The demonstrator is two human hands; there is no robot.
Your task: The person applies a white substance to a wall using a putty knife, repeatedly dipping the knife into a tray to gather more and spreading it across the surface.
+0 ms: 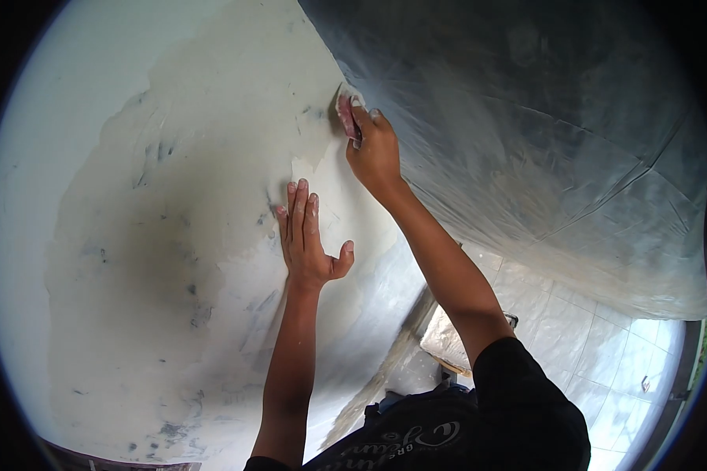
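Gripping a reddish, white-smeared flat tool (346, 118), the right hand (377, 153) holds it up and leftward at the blotchy off-white wall (220, 133), long axis roughly along the grey, plastic-looking sheet (526, 125); the left hand (306, 247) (flat, grasping nothing) is farther away.

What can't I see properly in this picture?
All in the head view:
Red tool: partly covered by the right hand.
Pale object: partly behind the right arm.
Shirt lettering: partly cut off by the bottom edge.
Thing on the tiled floor: too small to name.
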